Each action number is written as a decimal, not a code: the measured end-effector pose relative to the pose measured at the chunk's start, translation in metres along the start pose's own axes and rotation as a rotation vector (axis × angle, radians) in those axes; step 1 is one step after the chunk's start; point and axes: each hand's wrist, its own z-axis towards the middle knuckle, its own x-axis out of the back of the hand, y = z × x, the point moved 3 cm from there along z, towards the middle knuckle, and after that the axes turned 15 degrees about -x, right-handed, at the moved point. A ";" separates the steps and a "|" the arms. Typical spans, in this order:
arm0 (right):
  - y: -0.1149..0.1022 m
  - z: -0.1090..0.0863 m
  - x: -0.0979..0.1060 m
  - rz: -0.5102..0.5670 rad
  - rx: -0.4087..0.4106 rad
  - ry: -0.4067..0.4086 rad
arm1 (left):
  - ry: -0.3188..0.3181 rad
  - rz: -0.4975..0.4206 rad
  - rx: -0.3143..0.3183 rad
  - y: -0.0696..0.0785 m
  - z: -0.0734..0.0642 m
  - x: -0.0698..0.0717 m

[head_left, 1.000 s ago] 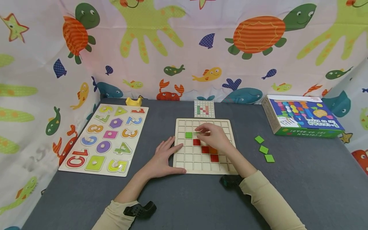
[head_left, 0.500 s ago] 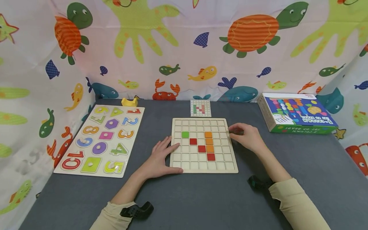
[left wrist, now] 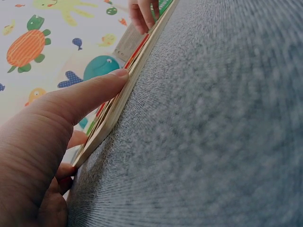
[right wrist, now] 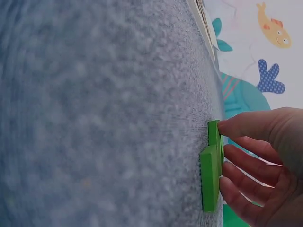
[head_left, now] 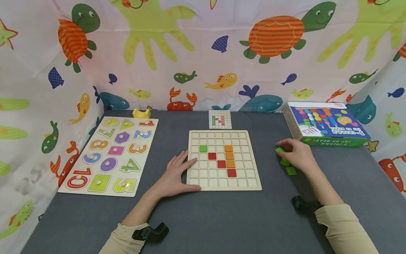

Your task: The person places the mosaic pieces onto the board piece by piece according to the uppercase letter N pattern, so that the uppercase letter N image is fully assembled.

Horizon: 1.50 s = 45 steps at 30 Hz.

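Note:
A pale wooden grid board [head_left: 206,176] lies in the middle of the table, holding one green tile [head_left: 203,148], three red tiles [head_left: 221,164] and three orange tiles [head_left: 229,156]. Along the board's left side rests my left hand [head_left: 177,175], its fingers spread and its thumb against the near edge. The left wrist view shows that straight thumb on the board's rim. To the right of the board, my right hand [head_left: 298,153] pinches the farthest loose green tile [head_left: 280,149] between thumb and fingers, partly covering it. Two other green tiles [head_left: 290,171] lie just nearer.
Behind the board stands a small pattern card [head_left: 220,119]. A number-and-shape puzzle [head_left: 109,160] lies to the left, with a yellow piece [head_left: 141,113] behind it. At the back right sits a printed box [head_left: 330,123]. A sea-animal cloth [head_left: 190,35] closes off the back and sides.
My right hand has moved from above the board, past its right edge, to the loose green tiles. My left hand stays at the board. The head view has shifted slightly.

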 end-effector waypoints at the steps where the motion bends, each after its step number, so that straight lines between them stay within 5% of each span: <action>1: 0.001 0.000 0.000 -0.001 -0.003 -0.005 | 0.000 -0.001 -0.001 0.000 0.000 0.000; 16: -0.015 0.001 -0.007 0.057 0.019 -0.019 | 0.006 -0.002 -0.008 0.000 0.000 0.000; 32: -0.087 0.005 -0.051 0.133 0.029 -0.127 | -0.002 -0.004 0.001 0.001 0.000 0.001; 45: -0.149 -0.005 -0.087 0.199 0.190 -0.228 | -0.005 -0.010 0.006 0.001 0.000 0.001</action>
